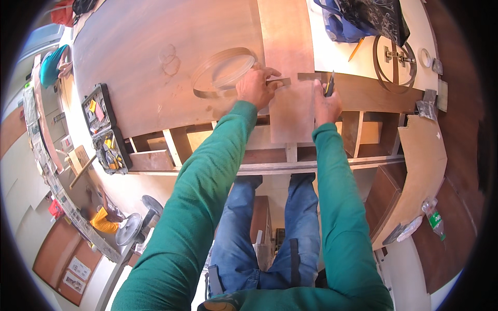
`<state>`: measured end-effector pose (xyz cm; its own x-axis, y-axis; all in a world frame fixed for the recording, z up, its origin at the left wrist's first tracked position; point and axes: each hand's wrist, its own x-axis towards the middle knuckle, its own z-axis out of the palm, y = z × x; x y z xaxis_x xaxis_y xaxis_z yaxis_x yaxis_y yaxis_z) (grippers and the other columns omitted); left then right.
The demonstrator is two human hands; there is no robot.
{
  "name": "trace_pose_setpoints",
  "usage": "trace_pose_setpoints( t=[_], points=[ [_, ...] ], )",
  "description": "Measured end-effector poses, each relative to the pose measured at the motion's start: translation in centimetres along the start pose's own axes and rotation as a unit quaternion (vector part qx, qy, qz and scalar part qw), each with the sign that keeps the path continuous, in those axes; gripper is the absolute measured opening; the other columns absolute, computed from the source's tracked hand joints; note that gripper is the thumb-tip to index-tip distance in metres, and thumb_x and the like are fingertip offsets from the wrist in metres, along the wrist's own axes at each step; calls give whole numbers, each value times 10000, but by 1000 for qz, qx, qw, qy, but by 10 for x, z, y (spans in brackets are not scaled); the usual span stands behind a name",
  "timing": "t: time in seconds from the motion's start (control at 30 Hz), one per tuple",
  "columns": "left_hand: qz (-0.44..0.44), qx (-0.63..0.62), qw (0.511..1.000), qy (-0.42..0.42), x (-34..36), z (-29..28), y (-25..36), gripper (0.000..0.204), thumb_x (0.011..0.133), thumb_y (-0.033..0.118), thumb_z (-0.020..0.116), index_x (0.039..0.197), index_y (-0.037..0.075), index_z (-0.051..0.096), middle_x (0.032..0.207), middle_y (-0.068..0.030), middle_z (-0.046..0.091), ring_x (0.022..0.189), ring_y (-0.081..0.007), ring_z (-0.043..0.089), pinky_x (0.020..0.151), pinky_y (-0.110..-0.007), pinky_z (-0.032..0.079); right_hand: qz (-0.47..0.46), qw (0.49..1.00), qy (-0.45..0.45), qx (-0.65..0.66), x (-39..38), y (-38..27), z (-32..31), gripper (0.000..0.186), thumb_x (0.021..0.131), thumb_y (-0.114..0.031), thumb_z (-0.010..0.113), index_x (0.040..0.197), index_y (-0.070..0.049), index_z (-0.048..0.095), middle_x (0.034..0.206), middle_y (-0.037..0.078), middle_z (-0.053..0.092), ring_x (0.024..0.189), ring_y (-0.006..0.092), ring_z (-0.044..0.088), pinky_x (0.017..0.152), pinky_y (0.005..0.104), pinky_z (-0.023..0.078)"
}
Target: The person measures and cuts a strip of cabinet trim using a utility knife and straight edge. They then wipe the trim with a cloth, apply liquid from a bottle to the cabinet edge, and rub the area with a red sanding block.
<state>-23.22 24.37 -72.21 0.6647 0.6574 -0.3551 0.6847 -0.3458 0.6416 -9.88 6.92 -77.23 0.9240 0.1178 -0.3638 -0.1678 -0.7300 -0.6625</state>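
My left hand [257,84] is closed on a short dark strip of thin banding [282,82], over a pale brown panel [290,116]. Just left of it lies a loose coil of brown banding [205,72] on a large brown board [135,52]. My right hand [327,103] grips a black and yellow utility knife [329,86] at the panel's right side, beside another short piece of strip [306,75]. The panels rest over an open wooden framework [360,132] with several compartments.
An open toolbox [101,106] sits at left. Bags [342,20], a pencil [356,48] and another coil [381,78] are at upper right. Bent cardboard [423,155] and a bottle [434,219] are at right. A person in a yellow top [104,220] is low at left.
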Motion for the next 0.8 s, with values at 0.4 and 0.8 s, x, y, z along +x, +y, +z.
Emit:
trace_pose_setpoints(
  t=[0.4, 0.8],
  points=[
    [57, 44, 997, -9, -8, -25, 11, 203, 869, 335, 845, 1059, 265, 845, 1080, -29, 692, 987, -269, 692, 828, -435, 554, 61, 990, -59, 109, 47, 11, 16, 377, 885, -345, 852, 979, -16, 693, 823, 85, 718, 705, 188, 666, 659, 345, 536],
    [67, -12, 997, -40, -10, -10, 23, 217, 906, 231, 780, 1118, 226, 826, 1060, -77, 730, 984, -292, 719, 852, -444, 573, 143, 922, -217, 285, -25, -48, -35, 276, 942, -228, 833, 1030, -37, 655, 824, 38, 682, 588, 80, 539, 505, 263, 448]
  ],
)
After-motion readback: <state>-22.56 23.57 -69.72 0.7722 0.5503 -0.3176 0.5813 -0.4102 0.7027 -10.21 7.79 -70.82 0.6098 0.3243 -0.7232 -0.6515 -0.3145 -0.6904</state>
